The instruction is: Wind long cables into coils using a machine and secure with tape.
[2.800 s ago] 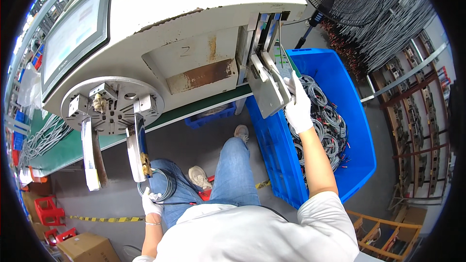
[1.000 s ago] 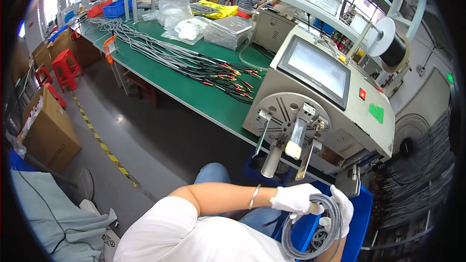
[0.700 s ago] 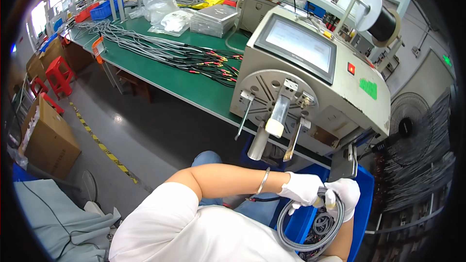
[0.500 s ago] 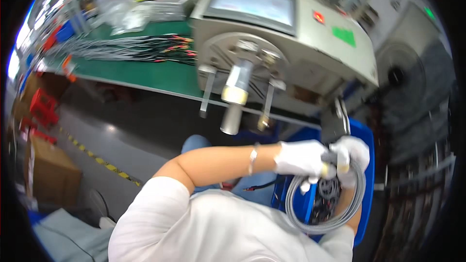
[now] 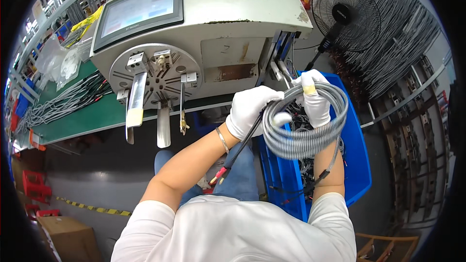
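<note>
Grey cable coil (image 5: 302, 146) | left grip (image 5: 249, 111): clasping upper-left side | right grip (image 5: 315, 106): clasping top

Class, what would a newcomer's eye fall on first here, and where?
First, the coil of grey cable, right of centre, held between the gloved left hand and right hand. Next, the pale machine across the top, its round disc at left. The black fan stands upper right.
</note>
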Demonstrator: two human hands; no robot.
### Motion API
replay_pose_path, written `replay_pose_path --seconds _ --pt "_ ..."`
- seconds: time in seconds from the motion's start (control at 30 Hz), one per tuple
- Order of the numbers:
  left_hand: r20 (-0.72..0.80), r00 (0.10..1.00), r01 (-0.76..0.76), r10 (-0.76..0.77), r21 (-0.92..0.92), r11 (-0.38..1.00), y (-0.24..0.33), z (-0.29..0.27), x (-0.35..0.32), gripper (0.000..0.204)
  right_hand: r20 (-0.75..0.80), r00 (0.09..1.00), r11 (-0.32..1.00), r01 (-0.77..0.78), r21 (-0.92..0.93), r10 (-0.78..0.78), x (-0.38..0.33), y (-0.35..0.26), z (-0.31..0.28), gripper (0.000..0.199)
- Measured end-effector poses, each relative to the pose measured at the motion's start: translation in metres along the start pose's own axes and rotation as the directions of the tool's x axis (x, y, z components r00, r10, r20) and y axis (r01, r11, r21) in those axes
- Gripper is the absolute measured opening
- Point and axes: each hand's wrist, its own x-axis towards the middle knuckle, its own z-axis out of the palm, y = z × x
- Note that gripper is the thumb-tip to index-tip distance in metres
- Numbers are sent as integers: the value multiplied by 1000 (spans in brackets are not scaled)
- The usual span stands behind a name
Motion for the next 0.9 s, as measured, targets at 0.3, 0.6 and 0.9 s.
replay_pose_path --seconds 0.3,0.6,0.9 --pt "-308 883 339 -353 -100 935 -78 40 41 25 -65 941 943 328 -58 -331 90 84 -10 19" --pt "-281 806 507 -521 -128 853 -83 44 49 26 -235 905 935 347 -72 -354 112 110 12 19" --pt "-299 821 502 -487 -29 864 -88 43 51 26 -256 957 987 154 54 -136 110 107 19 16"
